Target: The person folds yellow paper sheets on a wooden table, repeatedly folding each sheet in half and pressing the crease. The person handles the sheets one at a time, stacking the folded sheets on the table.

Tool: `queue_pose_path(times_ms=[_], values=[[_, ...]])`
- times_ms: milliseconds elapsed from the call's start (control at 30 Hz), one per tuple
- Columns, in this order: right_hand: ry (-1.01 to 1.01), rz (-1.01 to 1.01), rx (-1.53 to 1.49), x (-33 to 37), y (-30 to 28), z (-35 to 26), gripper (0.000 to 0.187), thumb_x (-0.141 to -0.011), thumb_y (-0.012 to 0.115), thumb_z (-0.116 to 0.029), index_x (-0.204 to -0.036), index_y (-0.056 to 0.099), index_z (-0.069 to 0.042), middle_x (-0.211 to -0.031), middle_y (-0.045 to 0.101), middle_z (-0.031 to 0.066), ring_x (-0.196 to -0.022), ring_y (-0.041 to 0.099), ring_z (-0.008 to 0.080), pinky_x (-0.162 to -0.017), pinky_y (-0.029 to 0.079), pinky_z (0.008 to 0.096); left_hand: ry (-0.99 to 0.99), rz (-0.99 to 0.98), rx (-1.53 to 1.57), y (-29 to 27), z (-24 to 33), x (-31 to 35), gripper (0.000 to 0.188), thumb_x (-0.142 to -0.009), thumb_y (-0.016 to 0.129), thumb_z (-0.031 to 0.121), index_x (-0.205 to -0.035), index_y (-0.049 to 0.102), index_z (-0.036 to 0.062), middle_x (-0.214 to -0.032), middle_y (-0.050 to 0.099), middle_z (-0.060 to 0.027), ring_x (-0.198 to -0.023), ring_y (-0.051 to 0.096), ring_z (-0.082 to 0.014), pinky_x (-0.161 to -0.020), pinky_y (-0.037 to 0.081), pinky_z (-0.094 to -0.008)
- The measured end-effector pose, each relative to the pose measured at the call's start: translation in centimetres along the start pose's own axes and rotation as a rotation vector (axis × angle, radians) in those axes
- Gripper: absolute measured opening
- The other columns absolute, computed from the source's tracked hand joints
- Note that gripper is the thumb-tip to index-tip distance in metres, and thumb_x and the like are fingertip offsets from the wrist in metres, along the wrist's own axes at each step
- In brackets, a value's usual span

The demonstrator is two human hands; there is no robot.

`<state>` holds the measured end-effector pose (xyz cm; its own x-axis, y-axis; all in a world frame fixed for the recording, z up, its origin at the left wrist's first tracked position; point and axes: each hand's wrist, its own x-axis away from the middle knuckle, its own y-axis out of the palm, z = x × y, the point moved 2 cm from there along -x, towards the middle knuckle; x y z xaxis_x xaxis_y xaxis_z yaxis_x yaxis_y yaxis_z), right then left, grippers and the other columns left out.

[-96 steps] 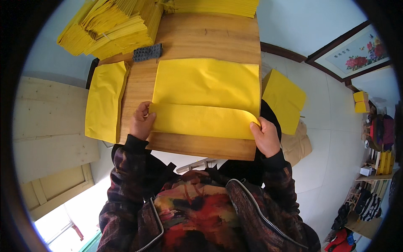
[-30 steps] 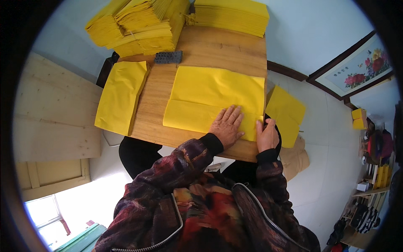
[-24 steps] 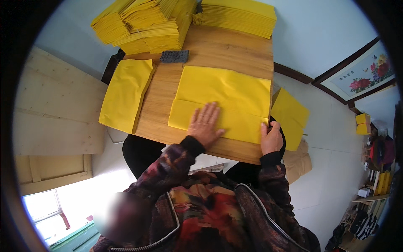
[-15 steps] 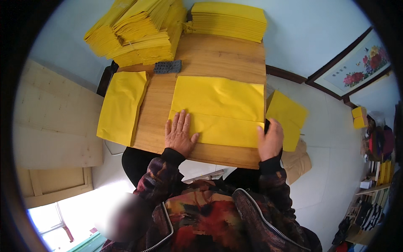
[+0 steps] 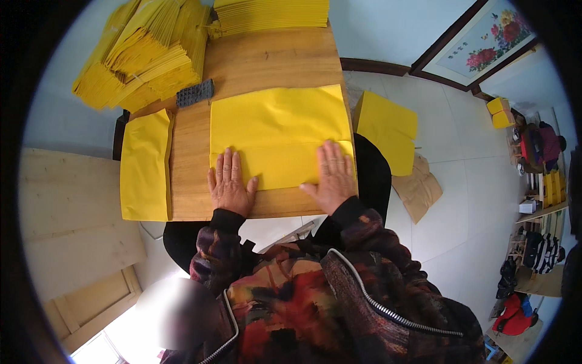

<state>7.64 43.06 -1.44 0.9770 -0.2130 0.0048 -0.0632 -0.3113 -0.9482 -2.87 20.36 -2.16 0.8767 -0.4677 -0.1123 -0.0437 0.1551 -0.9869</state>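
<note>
A wide yellow paper sheet (image 5: 282, 118), creased across its middle, lies on the wooden table (image 5: 273, 60) in front of me. My left hand (image 5: 230, 185) rests flat on its near left corner, fingers stretched out. On the near right corner lies my right hand (image 5: 332, 176), palm down with the fingers spread and pointing away from me. Neither hand grips anything. To the left, a narrower folded yellow piece (image 5: 145, 167) lies along the table's edge.
Bundled yellow paper pieces (image 5: 151, 54) are piled at the far left, beside a neat yellow stack (image 5: 273, 13). A dark grey textured block (image 5: 195, 93) sits near the pile. Right of the table are a yellow piece (image 5: 388, 130) and brown paper (image 5: 418, 188).
My right hand has come from the sheet's right edge onto its near right corner and flattened there. My left hand stays at the left corner. The whole view has shifted.
</note>
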Motion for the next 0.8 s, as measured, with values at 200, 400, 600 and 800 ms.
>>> queue_pose_path(times_ms=[200,400,600,800], values=[[0.277,-0.065,-0.010,2.2,-3.3,5.2,0.095,-0.084,0.065,-0.051,-0.149,0.021,0.002,-0.158,0.014,0.0211,-0.146,0.014,0.0352,-0.117,0.012,0.0508,-0.017,-0.023,0.017,0.2,-0.1,-0.2,0.074,-0.090,0.052,0.049,-0.149,0.032,0.0083,-0.158,0.024,-0.0081,-0.146,0.022,-0.0273,-0.117,0.013,-0.0499],[-0.052,0.226,0.047,2.2,-4.4,1.2,0.084,-0.086,0.066,-0.043,-0.146,0.029,0.004,-0.157,0.019,0.0205,-0.145,0.017,0.0382,-0.116,0.017,0.0529,-0.031,-0.038,0.037,0.2,-0.1,-0.3,0.074,-0.090,0.053,0.050,-0.148,0.033,0.0084,-0.158,0.025,-0.0077,-0.146,0.022,-0.0274,-0.117,0.015,-0.0493],[-0.407,0.098,-0.244,3.3,-3.0,-4.4,0.055,-0.079,0.072,-0.017,-0.125,0.050,0.004,-0.131,0.046,0.0196,-0.120,0.046,0.0384,-0.100,0.040,0.0446,-0.070,-0.121,0.061,-1.9,0.7,0.3,0.073,-0.087,0.058,0.049,-0.144,0.039,0.0091,-0.153,0.034,-0.0092,-0.140,0.030,-0.0279,-0.112,0.021,-0.0515],[-0.263,0.105,-0.229,4.5,-3.2,-2.9,0.048,-0.080,0.072,-0.017,-0.122,0.054,-0.002,-0.119,0.049,0.0187,-0.105,0.051,0.0365,-0.090,0.044,0.0433,0.012,-0.037,0.112,-3.8,1.7,3.1,0.050,-0.084,0.063,0.037,-0.126,0.054,0.0106,-0.126,0.052,-0.0105,-0.116,0.048,-0.0297,-0.095,0.035,-0.0484]])
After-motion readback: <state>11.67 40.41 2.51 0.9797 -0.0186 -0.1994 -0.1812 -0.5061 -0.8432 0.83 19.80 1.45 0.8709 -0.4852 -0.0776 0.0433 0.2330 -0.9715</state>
